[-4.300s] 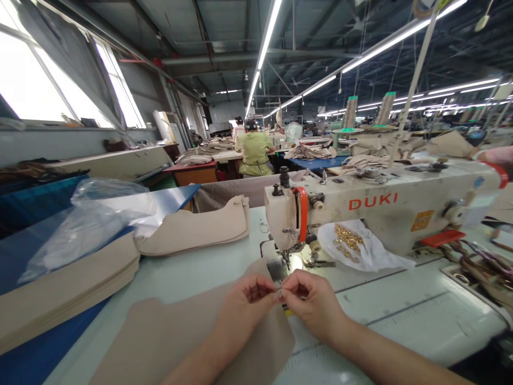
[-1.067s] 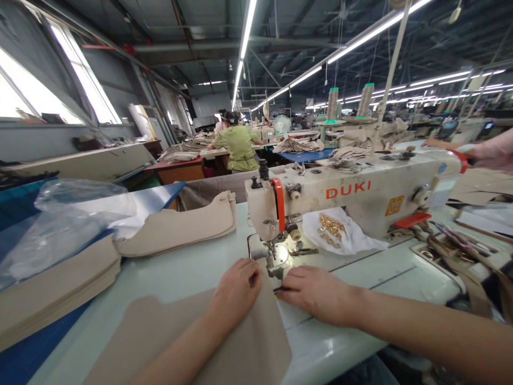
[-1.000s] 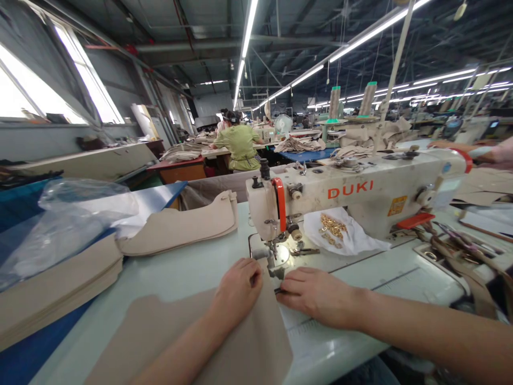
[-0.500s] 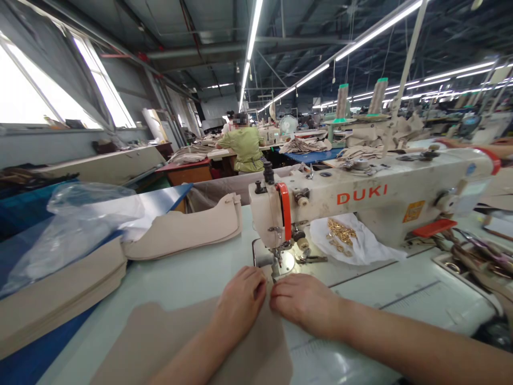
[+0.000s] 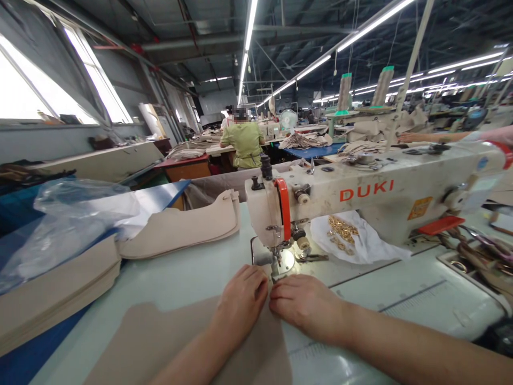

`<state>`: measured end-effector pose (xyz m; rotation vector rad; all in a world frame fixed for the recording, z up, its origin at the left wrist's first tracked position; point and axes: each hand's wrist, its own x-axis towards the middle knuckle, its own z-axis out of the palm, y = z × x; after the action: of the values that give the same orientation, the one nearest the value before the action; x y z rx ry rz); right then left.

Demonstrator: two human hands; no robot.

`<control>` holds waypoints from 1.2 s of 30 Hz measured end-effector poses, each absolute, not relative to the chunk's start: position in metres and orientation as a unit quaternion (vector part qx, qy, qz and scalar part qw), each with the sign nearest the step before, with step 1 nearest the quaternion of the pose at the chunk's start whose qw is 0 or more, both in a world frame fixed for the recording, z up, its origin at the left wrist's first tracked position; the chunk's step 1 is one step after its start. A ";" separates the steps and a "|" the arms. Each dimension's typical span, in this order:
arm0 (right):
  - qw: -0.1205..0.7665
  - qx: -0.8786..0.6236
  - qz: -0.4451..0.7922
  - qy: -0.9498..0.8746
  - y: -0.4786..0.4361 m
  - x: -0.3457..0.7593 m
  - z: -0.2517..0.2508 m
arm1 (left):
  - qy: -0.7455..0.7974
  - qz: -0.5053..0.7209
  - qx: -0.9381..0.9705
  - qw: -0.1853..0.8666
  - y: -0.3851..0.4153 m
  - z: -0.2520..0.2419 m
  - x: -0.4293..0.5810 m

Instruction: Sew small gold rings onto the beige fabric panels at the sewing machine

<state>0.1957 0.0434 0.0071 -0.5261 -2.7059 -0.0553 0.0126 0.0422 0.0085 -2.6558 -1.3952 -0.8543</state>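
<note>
A beige cut fabric piece [image 5: 160, 342] lies flat on the pale table in front of a white DUKI sewing machine [image 5: 360, 195]. My left hand [image 5: 240, 305] presses on the fabric's far corner, fingers curled down close to the presser foot [image 5: 278, 262]. Beside it my right hand [image 5: 306, 307] rests palm down on the same edge, its fingertips touching the left hand's. Whatever lies under the fingertips is hidden.
Stacks of beige cut pieces [image 5: 180, 227] and a clear plastic bag [image 5: 68, 224] sit at the left. A white cloth with gold metal parts [image 5: 340, 232] lies under the machine arm. Straps and tools [image 5: 476, 251] fill a tray at right. A person in green [image 5: 245, 144] works farther back.
Both hands, first pinching something small in the air, came down onto the fabric. In the last second they slid together at the presser foot until the fingertips met.
</note>
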 end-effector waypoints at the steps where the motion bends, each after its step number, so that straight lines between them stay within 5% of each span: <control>1: 0.190 -0.188 -0.020 -0.963 0.043 0.196 0.007 | -0.446 -0.277 -0.851 0.013 0.042 0.008 0.013; 36: 0.180 -0.246 -0.030 -0.952 0.046 0.188 0.016 | -0.517 -0.292 -0.801 -0.072 0.038 0.019 0.015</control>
<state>0.1877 0.0456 0.0160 -0.6947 -2.6897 -0.0862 0.0149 0.0382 0.0190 -2.6393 -1.7035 -0.9601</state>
